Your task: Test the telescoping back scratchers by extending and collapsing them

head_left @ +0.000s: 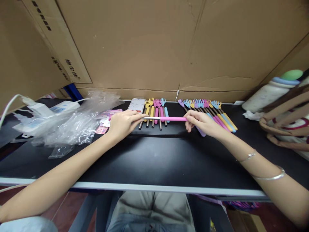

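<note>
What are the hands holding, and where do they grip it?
A pink scratcher, held level. The left hand pinches its metal end; the right hand pinches the end of its pink grip.

back: creased brown cardboard wall (154,45) rising straight from the far edge | left: cardboard box (60,48) with black print, tilted | counter (154,161): black, matte, pale front edge | floor (60,209): reddish-brown, seen beneath | light: even, soft sheen on counter
</note>
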A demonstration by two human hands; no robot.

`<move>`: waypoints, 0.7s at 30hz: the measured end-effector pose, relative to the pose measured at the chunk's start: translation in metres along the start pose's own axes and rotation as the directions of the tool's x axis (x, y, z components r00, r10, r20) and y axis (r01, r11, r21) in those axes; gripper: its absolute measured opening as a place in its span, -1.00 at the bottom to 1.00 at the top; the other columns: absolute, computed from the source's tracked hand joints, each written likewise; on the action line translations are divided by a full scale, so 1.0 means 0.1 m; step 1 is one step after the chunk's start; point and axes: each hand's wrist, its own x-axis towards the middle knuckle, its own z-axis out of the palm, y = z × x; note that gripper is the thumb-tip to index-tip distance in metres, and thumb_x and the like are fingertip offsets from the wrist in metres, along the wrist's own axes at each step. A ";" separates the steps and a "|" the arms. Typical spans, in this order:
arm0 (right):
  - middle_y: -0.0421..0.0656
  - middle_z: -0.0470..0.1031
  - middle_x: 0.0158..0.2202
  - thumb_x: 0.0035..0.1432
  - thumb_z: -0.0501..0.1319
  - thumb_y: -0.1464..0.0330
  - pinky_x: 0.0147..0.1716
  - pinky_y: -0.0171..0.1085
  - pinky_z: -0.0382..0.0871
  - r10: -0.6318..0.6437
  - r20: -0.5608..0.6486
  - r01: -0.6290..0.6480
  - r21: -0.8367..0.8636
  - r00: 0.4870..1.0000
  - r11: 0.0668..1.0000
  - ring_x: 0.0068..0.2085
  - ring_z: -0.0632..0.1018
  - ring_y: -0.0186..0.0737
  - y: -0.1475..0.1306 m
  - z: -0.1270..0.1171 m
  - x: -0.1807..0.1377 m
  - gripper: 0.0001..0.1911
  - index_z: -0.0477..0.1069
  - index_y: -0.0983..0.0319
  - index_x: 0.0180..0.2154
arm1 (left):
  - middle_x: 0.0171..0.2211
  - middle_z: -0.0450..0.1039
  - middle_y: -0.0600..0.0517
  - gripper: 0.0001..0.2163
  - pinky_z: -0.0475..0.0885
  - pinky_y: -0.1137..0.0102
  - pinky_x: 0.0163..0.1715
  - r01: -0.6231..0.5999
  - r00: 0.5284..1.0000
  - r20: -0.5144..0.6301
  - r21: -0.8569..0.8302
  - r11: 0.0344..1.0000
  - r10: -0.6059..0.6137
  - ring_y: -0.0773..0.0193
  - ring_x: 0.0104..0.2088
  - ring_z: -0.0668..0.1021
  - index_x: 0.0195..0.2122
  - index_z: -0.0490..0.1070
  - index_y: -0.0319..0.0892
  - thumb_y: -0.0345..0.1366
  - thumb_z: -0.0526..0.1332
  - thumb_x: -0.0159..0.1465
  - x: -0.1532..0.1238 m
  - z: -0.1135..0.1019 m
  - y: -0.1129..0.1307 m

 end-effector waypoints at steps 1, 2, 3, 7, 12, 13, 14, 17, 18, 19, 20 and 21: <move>-0.19 0.45 -0.52 0.19 0.03 -0.04 -0.43 -0.30 0.37 0.003 -0.006 -0.003 -0.003 1.000 1.000 -0.52 0.48 -0.33 -0.01 0.00 0.00 -0.58 0.18 0.20 -0.38 | -0.25 0.57 0.12 -0.79 0.25 0.44 -0.53 -0.005 1.000 -0.001 0.000 1.000 0.005 0.32 -0.33 0.55 -0.10 0.52 0.01 -0.19 0.13 0.34 0.00 0.00 0.01; -0.20 0.44 -0.55 0.19 0.00 -0.06 -0.46 -0.31 0.35 0.007 -0.013 -0.007 -0.011 1.000 1.000 -0.55 0.46 -0.34 -0.02 -0.01 -0.01 -0.56 0.17 0.19 -0.40 | -0.27 0.57 0.12 -0.79 0.23 0.44 -0.54 -0.009 1.000 -0.001 -0.001 1.000 0.009 0.33 -0.34 0.55 -0.10 0.52 0.01 -0.18 0.13 0.34 -0.01 0.00 0.02; -0.21 0.42 -0.57 0.20 -0.02 -0.07 -0.49 -0.31 0.33 0.011 -0.020 -0.011 -0.023 1.000 1.000 -0.57 0.44 -0.34 -0.02 -0.01 -0.01 -0.55 0.15 0.19 -0.41 | -0.30 0.57 0.12 -0.79 0.22 0.44 -0.55 -0.012 1.000 -0.001 -0.001 1.000 0.012 0.33 -0.36 0.54 -0.10 0.52 0.01 -0.18 0.12 0.34 -0.01 0.00 0.04; -0.23 0.37 -0.62 0.27 -0.13 -0.01 -0.48 -0.33 0.27 -0.011 -0.082 -0.005 -0.187 0.997 0.982 -0.60 0.38 -0.37 -0.07 0.01 -0.03 -0.52 0.15 0.19 -0.49 | -0.37 0.55 0.12 -0.79 0.18 0.43 -0.58 -0.013 1.000 -0.002 -0.001 1.000 0.013 0.35 -0.39 0.52 -0.12 0.53 0.01 -0.19 0.11 0.35 0.01 -0.01 0.10; -0.22 0.43 -0.55 0.31 -0.09 0.15 -0.48 -0.35 0.12 -0.151 -0.166 0.011 -0.637 0.975 0.771 -0.54 0.40 -0.35 -0.19 0.16 -0.09 -0.61 0.31 0.20 -0.43 | -0.39 0.53 0.12 -0.80 0.19 0.43 -0.54 -0.067 0.998 0.001 -0.004 0.998 0.067 0.35 -0.38 0.52 -0.12 0.52 -0.02 -0.21 0.11 0.35 0.01 -0.02 0.20; -0.23 0.44 -0.55 0.30 -0.06 0.14 -0.50 -0.35 0.09 -0.179 -0.149 0.029 -0.687 0.973 0.726 -0.54 0.40 -0.35 -0.20 0.21 -0.10 -0.65 0.34 0.19 -0.37 | -0.40 0.53 0.12 -0.79 0.18 0.43 -0.54 -0.079 0.997 0.000 -0.006 0.997 0.079 0.35 -0.39 0.51 -0.11 0.51 -0.02 -0.20 0.11 0.35 0.01 -0.02 0.22; -0.24 0.45 -0.54 0.28 -0.03 0.12 -0.51 -0.35 0.07 -0.203 -0.122 0.054 -0.721 0.971 0.691 -0.54 0.41 -0.34 -0.22 0.25 -0.11 -0.67 0.36 0.17 -0.31 | -0.40 0.53 0.12 -0.79 0.17 0.43 -0.55 -0.088 0.996 0.001 -0.009 0.996 0.088 0.35 -0.40 0.51 -0.10 0.51 -0.01 -0.20 0.10 0.36 0.01 -0.02 0.23; -0.26 0.47 -0.53 0.24 0.04 0.08 -0.52 -0.36 0.06 -0.254 -0.062 0.117 -0.768 0.965 0.630 -0.52 0.43 -0.34 -0.22 0.32 -0.13 -0.69 0.39 0.15 -0.22 | -0.39 0.53 0.12 -0.78 0.20 0.43 -0.52 -0.084 0.996 0.017 -0.026 0.996 0.085 0.35 -0.38 0.51 -0.10 0.50 -0.02 -0.19 0.08 0.37 0.02 -0.04 0.25; -0.26 0.48 -0.52 0.24 0.04 0.08 -0.52 -0.36 0.06 -0.262 -0.054 0.125 -0.775 0.964 0.620 -0.52 0.44 -0.34 -0.21 0.31 -0.13 -0.68 0.39 0.14 -0.20 | -0.37 0.54 0.12 -0.78 0.23 0.43 -0.50 -0.076 0.997 0.028 -0.036 0.996 0.077 0.34 -0.37 0.52 -0.10 0.49 -0.03 -0.19 0.08 0.37 0.03 -0.05 0.25; -0.26 0.49 -0.51 0.25 0.03 0.08 -0.52 -0.36 0.06 -0.265 -0.051 0.127 -0.780 0.963 0.612 -0.52 0.44 -0.33 -0.20 0.30 -0.13 -0.68 0.40 0.14 -0.20 | -0.35 0.55 0.12 -0.78 0.25 0.43 -0.47 -0.068 0.997 0.040 -0.044 0.997 0.070 0.34 -0.35 0.52 -0.11 0.49 -0.03 -0.19 0.09 0.37 0.04 -0.06 0.25; -0.25 0.49 -0.50 0.26 0.02 0.08 -0.51 -0.36 0.06 -0.267 -0.051 0.126 -0.784 0.962 0.607 -0.51 0.44 -0.34 -0.19 0.27 -0.12 -0.67 0.40 0.14 -0.19 | -0.32 0.55 0.13 -0.79 0.26 0.43 -0.46 -0.058 0.997 0.053 -0.046 0.997 0.060 0.33 -0.34 0.52 -0.11 0.49 -0.03 -0.19 0.09 0.36 0.05 -0.08 0.24; -0.25 0.50 -0.49 0.26 0.01 0.07 -0.51 -0.36 0.07 -0.264 -0.053 0.122 -0.786 0.963 0.606 -0.51 0.44 -0.34 -0.18 0.22 -0.12 -0.66 0.41 0.13 -0.19 | -0.29 0.56 0.14 -0.80 0.27 0.42 -0.45 -0.047 0.996 0.067 -0.042 0.998 0.050 0.32 -0.32 0.53 -0.12 0.49 -0.03 -0.19 0.10 0.36 0.06 -0.09 0.22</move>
